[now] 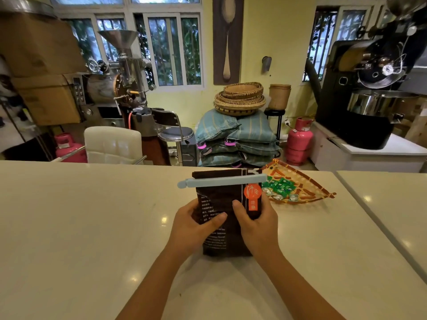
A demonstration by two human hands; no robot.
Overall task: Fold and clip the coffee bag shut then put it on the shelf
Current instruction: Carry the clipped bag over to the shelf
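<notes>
A dark brown coffee bag [223, 197] with white print and an orange label stands upright on the white counter [92, 227], just in front of me. A long light-blue clip [219, 181] is clamped across its folded top, sticking out past both sides. My left hand [196, 225] grips the bag's left side with the thumb across its front. On the right side my right hand [256, 222] holds it, thumb on the front beside the orange label. No shelf is in view.
A woven fan-shaped tray [307, 188] with green wrapped sweets lies right behind the bag. A second counter [392, 204] adjoins at the right. Beyond the counter stand a white chair [113, 144], coffee roasters, sacks, baskets and pink gas cylinders.
</notes>
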